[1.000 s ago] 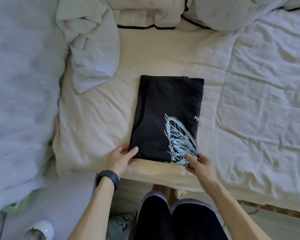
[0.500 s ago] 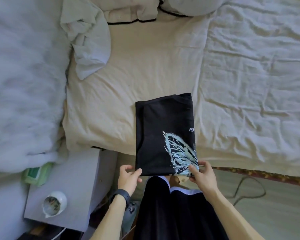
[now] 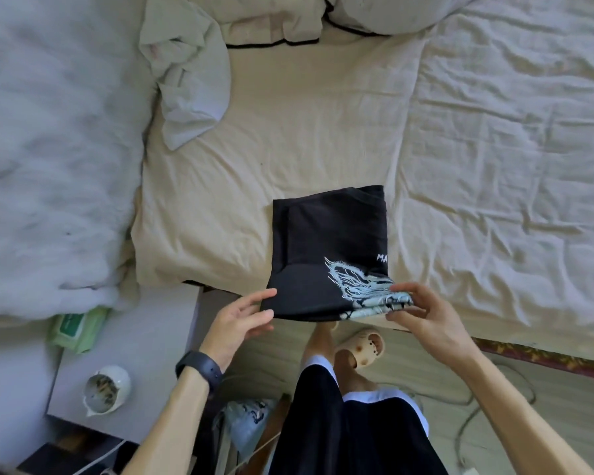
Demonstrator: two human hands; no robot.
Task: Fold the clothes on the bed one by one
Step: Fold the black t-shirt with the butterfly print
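Observation:
A folded black T-shirt (image 3: 326,241) with a pale blue butterfly print lies at the near edge of the cream bed sheet (image 3: 288,132). Its near end is lifted off the bed and curls upward. My left hand (image 3: 240,320) pinches the near left corner, thumb on top. My right hand (image 3: 422,310) grips the near right corner over the print. A crumpled pale garment (image 3: 189,73) lies at the far left of the bed.
A fluffy white blanket (image 3: 48,149) covers the left side. Pillows (image 3: 374,12) sit at the head. A grey bedside table (image 3: 144,354) holds a white bowl (image 3: 107,392) and a green wipes pack (image 3: 76,327). My legs and a beige slipper (image 3: 360,344) stand on the floor.
The shirt has been pulled toward the bed's near edge, and its near end now lifts up in both hands. The view has shifted back from the bed.

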